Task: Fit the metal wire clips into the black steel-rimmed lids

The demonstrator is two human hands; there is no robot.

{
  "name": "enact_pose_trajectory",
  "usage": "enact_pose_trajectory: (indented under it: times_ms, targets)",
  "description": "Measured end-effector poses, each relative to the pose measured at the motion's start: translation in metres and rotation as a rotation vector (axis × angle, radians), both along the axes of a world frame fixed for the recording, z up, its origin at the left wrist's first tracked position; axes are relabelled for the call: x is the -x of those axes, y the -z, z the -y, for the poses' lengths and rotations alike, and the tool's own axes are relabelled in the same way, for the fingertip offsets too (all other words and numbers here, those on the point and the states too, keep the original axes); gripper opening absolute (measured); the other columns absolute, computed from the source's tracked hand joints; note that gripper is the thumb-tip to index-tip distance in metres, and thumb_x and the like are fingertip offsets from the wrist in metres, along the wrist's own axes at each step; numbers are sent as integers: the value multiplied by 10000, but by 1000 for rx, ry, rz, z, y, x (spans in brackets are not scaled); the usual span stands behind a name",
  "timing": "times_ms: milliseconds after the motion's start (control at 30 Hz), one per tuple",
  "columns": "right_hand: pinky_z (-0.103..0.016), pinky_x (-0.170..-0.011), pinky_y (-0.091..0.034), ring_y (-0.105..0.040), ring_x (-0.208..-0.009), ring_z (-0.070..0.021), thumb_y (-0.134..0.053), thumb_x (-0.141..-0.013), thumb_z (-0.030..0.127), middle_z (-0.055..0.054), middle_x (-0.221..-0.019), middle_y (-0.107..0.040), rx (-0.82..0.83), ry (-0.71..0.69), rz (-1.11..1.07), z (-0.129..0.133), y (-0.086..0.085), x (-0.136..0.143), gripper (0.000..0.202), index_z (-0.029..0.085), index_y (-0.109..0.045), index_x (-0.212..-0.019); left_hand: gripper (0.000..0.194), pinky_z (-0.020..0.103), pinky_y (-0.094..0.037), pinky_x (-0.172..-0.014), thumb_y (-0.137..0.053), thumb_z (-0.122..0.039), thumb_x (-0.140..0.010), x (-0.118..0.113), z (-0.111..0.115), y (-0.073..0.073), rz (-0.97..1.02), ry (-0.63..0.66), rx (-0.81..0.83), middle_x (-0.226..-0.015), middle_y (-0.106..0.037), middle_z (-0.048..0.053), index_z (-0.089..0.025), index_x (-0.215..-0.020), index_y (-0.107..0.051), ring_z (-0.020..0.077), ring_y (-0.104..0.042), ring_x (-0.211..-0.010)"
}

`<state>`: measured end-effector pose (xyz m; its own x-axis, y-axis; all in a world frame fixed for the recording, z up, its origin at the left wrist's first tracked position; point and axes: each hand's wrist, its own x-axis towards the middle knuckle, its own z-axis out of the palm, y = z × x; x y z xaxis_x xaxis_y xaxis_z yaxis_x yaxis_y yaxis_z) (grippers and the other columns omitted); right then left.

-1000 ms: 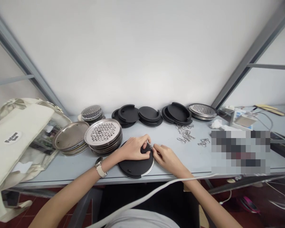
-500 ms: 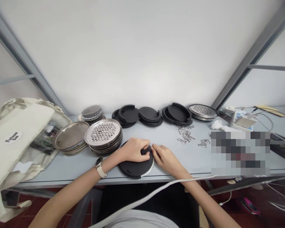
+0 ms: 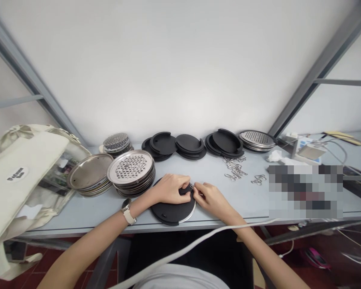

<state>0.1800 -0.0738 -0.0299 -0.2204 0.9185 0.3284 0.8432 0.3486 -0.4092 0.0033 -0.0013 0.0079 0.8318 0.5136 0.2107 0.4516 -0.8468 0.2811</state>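
A round black disc (image 3: 170, 210) with a silver metal edge showing at its lower right lies near the table's front edge. My left hand (image 3: 175, 188) rests over its upper part, with thumb and fingers closed on the black rim. At the disc's upper right edge a small metal wire clip (image 3: 191, 186) shows between my hands. My right hand (image 3: 207, 197) pinches this clip with closed fingers. How the clip sits on the disc is hidden by the fingers.
Stacked metal grater discs (image 3: 130, 166) and plain metal discs (image 3: 92, 172) stand at left. Behind are black round covers (image 3: 189, 144) and perforated discs (image 3: 257, 139). Loose wire clips (image 3: 235, 167) lie to the right. A white cable (image 3: 180, 251) crosses in front; a cream bag (image 3: 33, 160) sits far left.
My right hand and the clip have shifted very slightly right. My left hand keeps its hold, and the disc stays in place.
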Motion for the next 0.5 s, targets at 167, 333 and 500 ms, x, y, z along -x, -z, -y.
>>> enact_pose_trajectory:
  times_ms: [167,333,500]
  targets:
    - [-225,-535,-283,-415,-502,-119,-436,-887,178,35,-561,-439,4,2,3,0,0,0,220,203,-468,-671,154,259,-222,-512,-569,-291,-705,0,0,1,14,9,-13,-645,-526,-37,-201,-705,-444,116,-424,-546]
    - [-223,-535,-282,-411,-503,-118,-433,-889,180,38,-563,-430,7,2,0,1,0,0,222,204,-458,-669,175,258,-213,-508,-571,-300,-707,1,-1,2,20,13,-1,-642,-519,-46,-201,-707,-427,110,-398,-538]
    - [-224,-542,-286,-420,-513,-119,-439,-883,177,37,-568,-428,12,3,-4,0,0,0,221,205,-448,-664,188,260,-213,-507,-581,-300,-707,0,-1,2,24,24,5,-645,-516,-50,-201,-710,-422,110,-397,-545]
